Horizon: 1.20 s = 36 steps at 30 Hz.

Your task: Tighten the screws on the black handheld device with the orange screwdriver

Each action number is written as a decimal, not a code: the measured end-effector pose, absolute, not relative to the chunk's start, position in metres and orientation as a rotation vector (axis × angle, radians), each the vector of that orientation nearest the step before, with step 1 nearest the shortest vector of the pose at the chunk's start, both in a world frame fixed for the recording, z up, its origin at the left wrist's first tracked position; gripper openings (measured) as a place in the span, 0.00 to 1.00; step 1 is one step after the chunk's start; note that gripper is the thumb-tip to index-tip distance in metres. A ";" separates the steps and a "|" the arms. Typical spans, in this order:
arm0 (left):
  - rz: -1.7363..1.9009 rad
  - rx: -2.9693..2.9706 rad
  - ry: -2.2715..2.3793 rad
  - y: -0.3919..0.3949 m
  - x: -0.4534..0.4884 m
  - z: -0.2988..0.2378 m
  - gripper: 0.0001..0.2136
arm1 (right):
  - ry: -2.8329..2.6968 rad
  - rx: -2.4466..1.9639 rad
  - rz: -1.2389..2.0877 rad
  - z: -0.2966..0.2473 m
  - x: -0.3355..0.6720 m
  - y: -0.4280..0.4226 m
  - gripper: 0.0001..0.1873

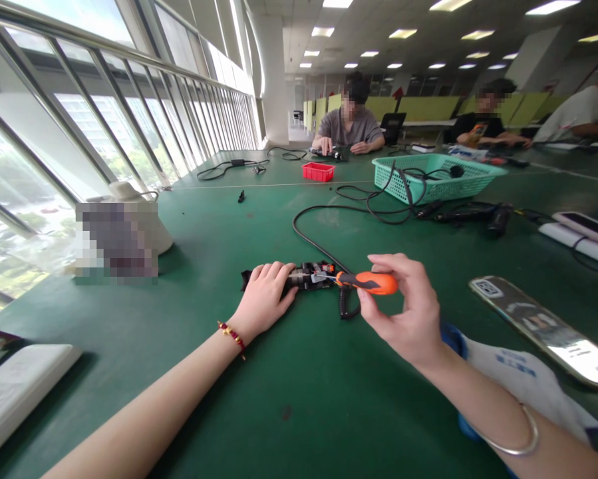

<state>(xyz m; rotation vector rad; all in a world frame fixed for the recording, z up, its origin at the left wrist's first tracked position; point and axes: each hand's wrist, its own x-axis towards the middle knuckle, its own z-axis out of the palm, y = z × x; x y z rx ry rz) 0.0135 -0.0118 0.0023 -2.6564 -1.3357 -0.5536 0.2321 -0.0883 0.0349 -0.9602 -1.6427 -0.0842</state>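
daylight pours through the slanted windows [79,133] on the left of the frame, blown out to near white at the upper left. rows of ceiling panels [403,33] glow along the top. the green counter [259,412] is evenly lit with a dull sheen, and shadows under the forearms are soft and faint. the phone [543,329] at the right carries a streak of glare. mid-frame is sharpest: the orange screwdriver [367,282] pinched in the right hand [403,313] and the small black device [308,275] held down under the left hand [263,299]. window bars bow and forearms stretch toward the edges; the far room looks softer.
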 end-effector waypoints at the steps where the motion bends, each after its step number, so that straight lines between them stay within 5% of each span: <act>1: -0.553 -2.655 -1.333 -0.012 0.014 0.002 0.15 | -1.645 -0.958 -0.082 0.035 0.232 -0.088 0.23; 6: -0.564 -2.655 -1.334 -0.013 0.014 0.003 0.15 | -1.698 -1.054 -0.065 0.038 0.232 -0.091 0.09; 11: -0.568 -2.653 -1.331 -0.012 0.014 0.002 0.15 | -1.671 -0.954 -0.094 0.037 0.232 -0.090 0.24; 17: -0.550 -2.644 -1.331 -0.012 0.013 0.002 0.15 | -1.750 -0.989 -0.110 0.042 0.230 -0.090 0.09; 23: -0.581 -2.652 -1.319 -0.011 0.013 0.001 0.15 | -1.688 -0.928 -0.123 0.041 0.230 -0.089 0.22; 28: -0.558 -2.646 -1.322 -0.010 0.013 0.001 0.15 | -1.742 -0.979 -0.090 0.041 0.230 -0.091 0.09; 33: -0.551 -2.650 -1.336 -0.011 0.014 0.002 0.15 | -1.704 -0.905 -0.086 0.039 0.230 -0.089 0.23; 36: -0.552 -2.648 -1.330 -0.010 0.014 0.002 0.15 | -1.733 -0.875 -0.093 0.039 0.229 -0.089 0.23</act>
